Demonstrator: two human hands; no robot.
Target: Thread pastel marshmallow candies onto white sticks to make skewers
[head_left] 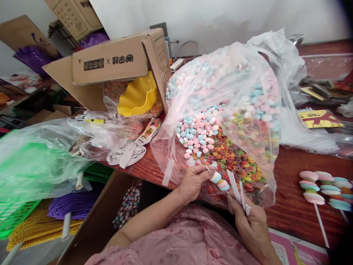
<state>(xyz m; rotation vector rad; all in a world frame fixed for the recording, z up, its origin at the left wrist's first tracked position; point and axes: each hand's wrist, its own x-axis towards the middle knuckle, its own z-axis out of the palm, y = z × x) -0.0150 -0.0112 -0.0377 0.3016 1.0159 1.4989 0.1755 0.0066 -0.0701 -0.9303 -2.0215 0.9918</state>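
Between my hands is a candy skewer (220,181) of pink, white and blue marshmallow pieces with orange and red gummy rings. My left hand (194,182) is closed, thumb and fingers pinching its upper left end, where a bit of stick pokes out. Closed around a bunch of white sticks (234,189) is my right hand (249,219), its thumb and fingertips at the skewer's lower end. Just beyond lie heaped pink, blue and white marshmallows (197,134) and sugared gummy rings (234,156), in and on a large clear plastic bag (190,92).
Several finished candy skewers (311,186) lie on the red-brown table (289,165) at right. An open cardboard box (110,60) with a yellow wavy-edged bowl (139,95) stands at back left. Grey gloves (128,154) lie near the table edge. Purple and gold cords (73,206) sit lower left.
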